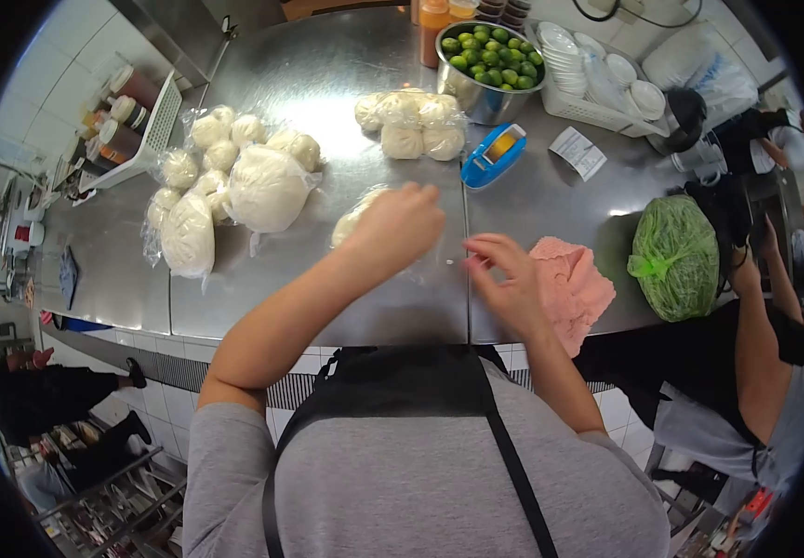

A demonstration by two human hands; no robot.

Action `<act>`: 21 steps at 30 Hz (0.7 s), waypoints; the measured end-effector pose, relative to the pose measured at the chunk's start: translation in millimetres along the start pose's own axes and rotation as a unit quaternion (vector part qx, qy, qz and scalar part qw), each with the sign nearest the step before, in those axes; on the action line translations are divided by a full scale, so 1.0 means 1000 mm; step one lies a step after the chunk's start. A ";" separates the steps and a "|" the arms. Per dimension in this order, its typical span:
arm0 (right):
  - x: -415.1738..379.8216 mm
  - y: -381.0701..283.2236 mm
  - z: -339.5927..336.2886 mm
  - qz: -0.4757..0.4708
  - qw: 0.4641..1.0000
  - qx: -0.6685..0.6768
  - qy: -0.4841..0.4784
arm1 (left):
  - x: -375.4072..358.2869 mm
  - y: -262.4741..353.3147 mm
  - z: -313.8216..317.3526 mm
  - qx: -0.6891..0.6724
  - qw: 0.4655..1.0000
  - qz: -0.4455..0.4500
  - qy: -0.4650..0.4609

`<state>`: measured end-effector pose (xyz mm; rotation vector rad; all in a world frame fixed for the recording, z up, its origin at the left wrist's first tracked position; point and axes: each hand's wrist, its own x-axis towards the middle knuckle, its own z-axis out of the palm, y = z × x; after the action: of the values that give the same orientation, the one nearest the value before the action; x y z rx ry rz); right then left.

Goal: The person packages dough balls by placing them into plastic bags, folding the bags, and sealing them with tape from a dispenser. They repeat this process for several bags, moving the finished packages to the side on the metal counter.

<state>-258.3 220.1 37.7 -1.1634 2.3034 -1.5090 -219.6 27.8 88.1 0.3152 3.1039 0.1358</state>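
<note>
Two bare hands at work mid-table, bagged pale balls around them. Far left: white basket (164, 110) of bottles (118, 139), set on the table (388, 312); below it, past the edge, another person in dark clothes (44, 400). Next, a cluster of clear bags with pale dough-like balls (220, 154), a bigger full bag (272, 191) against its right side, a tall bag (188, 234) at the lower left. Then a small clear bag with pale contents (352, 223), lying mid-table, partly hidden by the left hand (408, 223). That hand: fingers curled in; can't tell if plastic is gripped. Behind it, another bag of balls (411, 124). Right of that, steel pot (481, 100) full of green limes (490, 58), blue tape dispenser (494, 156) in front. Right hand (502, 277): fingers loosely bent, thumb apart, just beside a pink cloth (571, 290); can't tell if fingertips hold anything. Printed slip (578, 153) behind, near a white basket of cups (597, 115). Far right: green stuffed bag (676, 260), co-worker's arm (761, 349) beside it.
</note>
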 end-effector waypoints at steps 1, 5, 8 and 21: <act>0.006 -0.025 0.009 0.055 0.995 0.069 -0.044 | -0.002 -0.002 -0.010 0.004 0.999 -0.009 0.032; 0.029 -0.057 0.039 -0.094 0.978 -0.148 -0.113 | -0.016 -0.018 -0.047 -0.009 0.993 -0.082 0.087; 0.053 -0.065 0.040 -0.212 0.955 -0.189 -0.090 | -0.030 -0.035 -0.063 -0.035 0.979 -0.171 0.106; 0.102 -0.072 -0.023 -0.246 0.929 -0.259 -0.095 | -0.072 -0.054 -0.086 -0.044 0.984 -0.152 0.086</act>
<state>-302.3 154.3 136.3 -2.0437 2.4583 -0.8313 -161.7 -46.8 169.7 -0.1836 3.2520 0.3084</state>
